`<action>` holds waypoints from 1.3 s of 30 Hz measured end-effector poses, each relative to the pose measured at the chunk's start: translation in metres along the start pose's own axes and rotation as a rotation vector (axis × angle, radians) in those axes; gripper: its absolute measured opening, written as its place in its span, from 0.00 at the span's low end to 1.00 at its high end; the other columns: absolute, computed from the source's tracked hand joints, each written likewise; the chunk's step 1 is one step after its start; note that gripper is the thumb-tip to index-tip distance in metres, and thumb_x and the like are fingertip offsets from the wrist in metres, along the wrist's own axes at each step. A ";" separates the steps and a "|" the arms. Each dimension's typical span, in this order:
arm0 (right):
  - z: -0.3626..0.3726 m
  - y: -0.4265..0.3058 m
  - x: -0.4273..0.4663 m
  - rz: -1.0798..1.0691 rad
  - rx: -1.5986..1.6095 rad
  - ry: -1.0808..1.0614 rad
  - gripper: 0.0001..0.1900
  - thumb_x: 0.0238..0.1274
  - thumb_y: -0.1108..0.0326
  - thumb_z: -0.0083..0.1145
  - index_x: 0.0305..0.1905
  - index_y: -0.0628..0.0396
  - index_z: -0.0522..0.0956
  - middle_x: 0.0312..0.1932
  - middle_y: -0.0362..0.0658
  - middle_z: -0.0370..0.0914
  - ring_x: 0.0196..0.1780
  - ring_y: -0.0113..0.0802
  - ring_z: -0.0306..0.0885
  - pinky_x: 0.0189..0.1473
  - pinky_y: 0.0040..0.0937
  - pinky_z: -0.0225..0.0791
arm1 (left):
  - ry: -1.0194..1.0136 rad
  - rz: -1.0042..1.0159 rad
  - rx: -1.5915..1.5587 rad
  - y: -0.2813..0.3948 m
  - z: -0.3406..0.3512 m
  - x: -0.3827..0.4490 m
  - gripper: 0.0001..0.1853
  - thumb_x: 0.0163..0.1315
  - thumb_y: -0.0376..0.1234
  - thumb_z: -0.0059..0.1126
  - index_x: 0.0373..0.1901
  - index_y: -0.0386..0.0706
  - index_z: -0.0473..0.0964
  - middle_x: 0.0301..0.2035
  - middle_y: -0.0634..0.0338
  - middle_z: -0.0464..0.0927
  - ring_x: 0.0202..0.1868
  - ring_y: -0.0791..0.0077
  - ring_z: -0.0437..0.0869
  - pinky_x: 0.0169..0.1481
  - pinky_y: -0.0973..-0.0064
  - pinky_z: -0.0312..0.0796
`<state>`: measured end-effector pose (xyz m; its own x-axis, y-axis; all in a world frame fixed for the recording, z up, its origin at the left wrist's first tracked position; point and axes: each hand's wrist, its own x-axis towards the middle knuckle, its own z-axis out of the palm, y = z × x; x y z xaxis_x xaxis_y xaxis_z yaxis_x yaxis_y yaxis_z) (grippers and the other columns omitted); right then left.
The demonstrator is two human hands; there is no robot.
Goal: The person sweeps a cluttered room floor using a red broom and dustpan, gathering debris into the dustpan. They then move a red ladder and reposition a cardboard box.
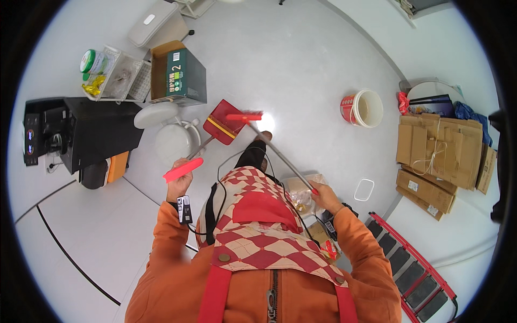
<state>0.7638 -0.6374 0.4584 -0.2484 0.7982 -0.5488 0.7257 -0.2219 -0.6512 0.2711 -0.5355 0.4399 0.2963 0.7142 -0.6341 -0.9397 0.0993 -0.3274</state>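
My left hand (180,182) is closed around the upper end of a long-handled red dustpan (224,122), beside its bright red grip (183,170). The dustpan's yellow-edged comb strip shows across its middle. In my right hand (325,197) is the grey pole of a red broom (244,117); the pole slants forward to the broom head, which lies at the dustpan's right edge. Whether the broom head and pan touch, I cannot tell. One of my shoes (265,136) shows just below the broom head.
At left stand a green cardboard box (190,76), a white round stool (173,143) and a black appliance (103,129). A white bucket (369,109), flattened cardboard (440,151) and a red-framed folding ladder (416,266) are at right. Plastic bags (303,196) lie beside my right leg.
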 end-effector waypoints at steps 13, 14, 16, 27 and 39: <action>0.008 -0.061 0.237 -0.123 -0.414 0.260 0.19 0.49 0.75 0.46 0.50 0.57 0.71 0.33 0.57 0.74 0.38 0.54 0.74 0.42 0.45 0.68 | 0.041 0.228 -0.074 0.030 -0.049 -0.046 0.09 0.58 0.22 0.40 0.37 0.34 0.52 0.21 0.62 0.65 0.21 0.78 0.70 0.31 0.83 0.73; 0.012 -0.074 0.263 -0.135 -0.411 0.238 0.19 0.49 0.76 0.45 0.50 0.57 0.71 0.33 0.57 0.74 0.39 0.54 0.74 0.42 0.45 0.69 | 0.063 0.268 -0.085 0.032 -0.058 -0.050 0.21 0.59 0.22 0.40 0.49 0.30 0.43 0.22 0.62 0.65 0.20 0.78 0.70 0.30 0.85 0.74; 0.026 -0.099 0.301 -0.123 -0.419 0.169 0.18 0.50 0.76 0.45 0.49 0.57 0.71 0.33 0.56 0.75 0.40 0.53 0.75 0.42 0.44 0.69 | 0.060 0.315 -0.119 0.034 -0.071 -0.058 0.34 0.61 0.23 0.41 0.62 0.27 0.33 0.24 0.62 0.66 0.20 0.79 0.70 0.30 0.87 0.74; -0.003 -0.083 0.192 -0.218 -0.781 -0.206 0.19 0.50 0.73 0.48 0.51 0.54 0.70 0.33 0.54 0.74 0.38 0.49 0.74 0.38 0.42 0.69 | -0.152 0.211 -0.133 0.034 -0.070 -0.054 0.06 0.58 0.21 0.42 0.24 0.37 0.61 0.21 0.62 0.66 0.23 0.77 0.72 0.36 0.80 0.73; 0.004 -0.044 0.114 0.103 -0.151 0.175 0.25 0.45 0.71 0.54 0.54 0.55 0.70 0.37 0.57 0.75 0.42 0.50 0.74 0.45 0.38 0.66 | 0.105 0.010 0.043 0.045 -0.059 -0.050 0.08 0.62 0.27 0.43 0.40 0.33 0.60 0.25 0.58 0.70 0.20 0.80 0.71 0.27 0.85 0.71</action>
<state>0.7012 -0.5388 0.4226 -0.0626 0.8635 -0.5004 0.8321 -0.2317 -0.5039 0.2246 -0.6073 0.4154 0.3014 0.6387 -0.7080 -0.9484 0.1240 -0.2918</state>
